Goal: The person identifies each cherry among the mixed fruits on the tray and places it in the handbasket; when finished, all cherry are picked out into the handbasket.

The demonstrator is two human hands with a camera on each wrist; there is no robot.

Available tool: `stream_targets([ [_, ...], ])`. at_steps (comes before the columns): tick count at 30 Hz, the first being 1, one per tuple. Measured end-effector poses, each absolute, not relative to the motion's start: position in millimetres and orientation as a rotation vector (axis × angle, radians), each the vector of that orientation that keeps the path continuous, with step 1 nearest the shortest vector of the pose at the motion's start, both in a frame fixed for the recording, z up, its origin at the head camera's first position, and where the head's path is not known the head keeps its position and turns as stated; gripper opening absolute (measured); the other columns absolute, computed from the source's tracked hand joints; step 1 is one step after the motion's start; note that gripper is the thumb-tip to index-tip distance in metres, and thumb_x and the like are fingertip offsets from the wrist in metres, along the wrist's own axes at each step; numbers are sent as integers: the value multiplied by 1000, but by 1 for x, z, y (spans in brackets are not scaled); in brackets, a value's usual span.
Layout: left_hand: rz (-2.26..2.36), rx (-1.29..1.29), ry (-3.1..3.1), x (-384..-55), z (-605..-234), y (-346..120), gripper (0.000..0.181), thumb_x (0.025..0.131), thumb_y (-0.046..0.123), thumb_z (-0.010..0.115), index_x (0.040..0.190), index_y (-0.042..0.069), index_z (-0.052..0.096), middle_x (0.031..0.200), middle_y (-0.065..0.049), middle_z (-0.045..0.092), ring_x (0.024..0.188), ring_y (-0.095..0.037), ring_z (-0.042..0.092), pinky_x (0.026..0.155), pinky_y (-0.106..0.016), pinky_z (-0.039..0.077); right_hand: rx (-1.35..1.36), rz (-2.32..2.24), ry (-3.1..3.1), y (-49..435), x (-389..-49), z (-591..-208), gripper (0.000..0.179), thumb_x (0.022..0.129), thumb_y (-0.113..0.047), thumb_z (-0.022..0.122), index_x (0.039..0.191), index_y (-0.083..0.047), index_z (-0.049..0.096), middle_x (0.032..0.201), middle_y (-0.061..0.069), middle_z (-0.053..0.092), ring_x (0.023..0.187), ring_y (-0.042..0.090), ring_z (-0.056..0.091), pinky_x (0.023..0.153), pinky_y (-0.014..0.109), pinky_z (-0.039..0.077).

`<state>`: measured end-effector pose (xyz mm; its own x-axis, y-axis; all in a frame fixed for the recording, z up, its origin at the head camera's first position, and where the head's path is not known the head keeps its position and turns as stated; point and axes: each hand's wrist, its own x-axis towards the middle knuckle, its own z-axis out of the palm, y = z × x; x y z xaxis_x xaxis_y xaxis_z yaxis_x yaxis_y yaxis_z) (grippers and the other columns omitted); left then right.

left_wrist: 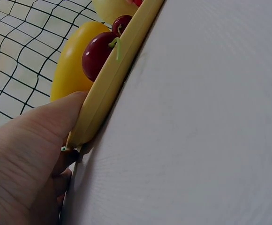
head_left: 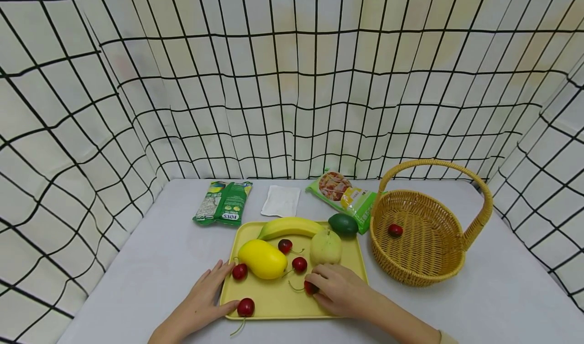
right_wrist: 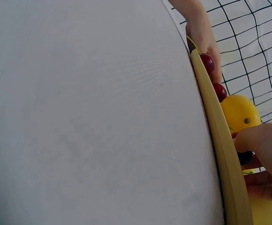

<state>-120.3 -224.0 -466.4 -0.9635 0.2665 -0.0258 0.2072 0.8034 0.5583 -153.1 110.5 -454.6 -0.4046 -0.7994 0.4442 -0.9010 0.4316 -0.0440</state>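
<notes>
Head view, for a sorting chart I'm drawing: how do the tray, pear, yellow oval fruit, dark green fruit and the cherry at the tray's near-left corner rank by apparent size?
Largest to smallest:
1. Tray
2. Yellow oval fruit
3. Pear, slightly covered by fingers
4. Dark green fruit
5. Near-left cherry

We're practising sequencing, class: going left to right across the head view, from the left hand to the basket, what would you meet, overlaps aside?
Left hand → large yellow fruit → pinched cherry → right hand → wicker basket.
</notes>
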Motion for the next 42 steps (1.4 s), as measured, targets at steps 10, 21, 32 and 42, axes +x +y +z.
stream_targets([
  [10, 857, 365, 2886, -120, -467, -223, 91, 72, 65, 61, 138, 6, 38, 142, -16, 36, 134, -36, 23, 107, -55, 14, 1461, 409, -2331, 111, -152, -455, 26, 74, -15, 71, 98, -13, 60, 88, -6, 53, 72, 6, 48, 64, 14, 43],
  [21, 855, 360, 2879, -121, -466, -223, 91, 73, 64, 62, 139, 6, 37, 142, -16, 35, 134, -36, 22, 107, -55, 14, 1457, 401, -2326, 112, -149, -451, 28, 74, -16, 70, 99, -14, 60, 89, -7, 54, 75, 6, 49, 67, 15, 44],
  [32, 856, 361, 2880, -121, -466, -223, 91, 73, 64, 62, 139, 6, 37, 143, -17, 35, 134, -36, 22, 107, -55, 14, 1416, 401, -2274, 116, -147, -445, 28, 73, -19, 72, 99, -14, 61, 93, -5, 57, 81, 8, 53, 71, 20, 47],
  [42, 858, 346, 2868, -122, -465, -223, 92, 72, 65, 61, 139, 7, 37, 143, -17, 34, 134, -36, 21, 107, -55, 13, 1345, 363, -2274, 121, -148, -439, 31, 71, -21, 74, 99, -15, 62, 93, -6, 58, 81, 7, 55, 71, 22, 48],
])
